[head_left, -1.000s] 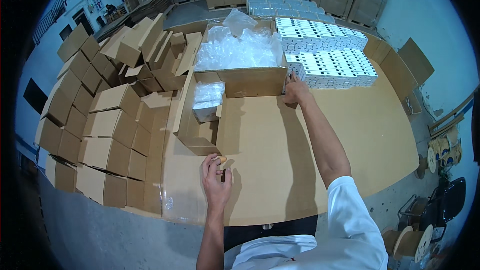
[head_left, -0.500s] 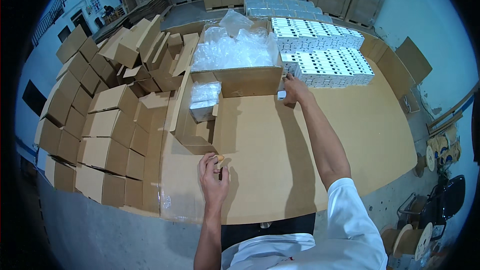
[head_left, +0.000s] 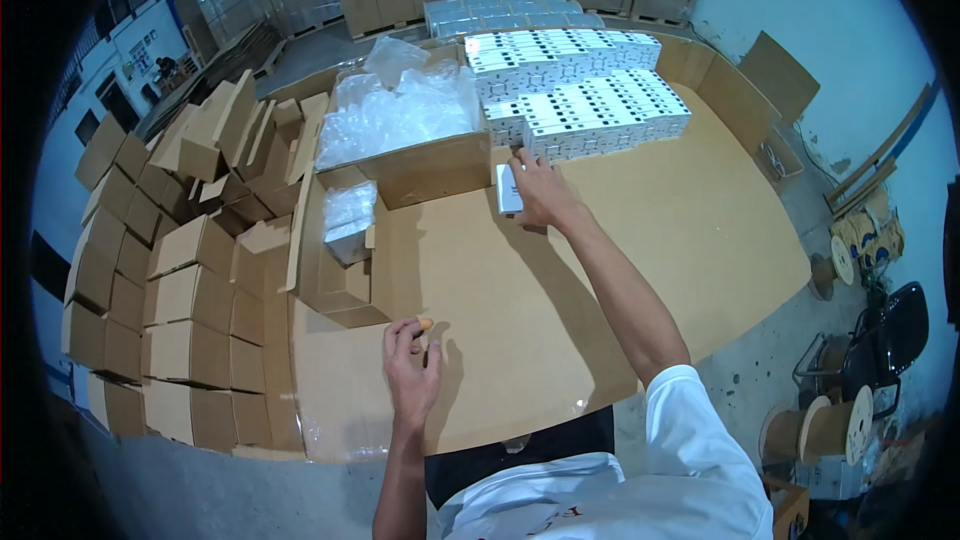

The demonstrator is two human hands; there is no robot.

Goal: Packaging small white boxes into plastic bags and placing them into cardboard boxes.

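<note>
Since the earlier frames the right hand point(head_left: 543, 196) has drawn a small white box point(head_left: 507, 189) away from the white stack and toward the near side, and the left hand point(head_left: 410, 368) has stayed where it was on the cardboard.

The right hand now grips the small white box, fingers wrapped over its right side, holding it just above the tabletop point(head_left: 640, 240), right next to the near left corner of the stack of white boxes point(head_left: 580, 100). The arm stretches far out from the white sleeve point(head_left: 700, 440) at the near edge.

The left hand rests on the near part of the tabletop, fingers bent together around a small orange-tipped object point(head_left: 425, 323) at its fingertips; what that object is cannot be told.

To the far left of the white box stands a big open carton point(head_left: 430, 170) filled with clear plastic bags point(head_left: 395, 115). Just near and left of it sits a smaller open carton point(head_left: 335, 280) with a plastic-wrapped item point(head_left: 350, 215) inside. Along the left edge of the table, many folded brown cartons point(head_left: 160, 280) are piled in rows. On the floor to the right lie wooden cable spools point(head_left: 825, 430) beside a dark chair point(head_left: 890, 325).
</note>
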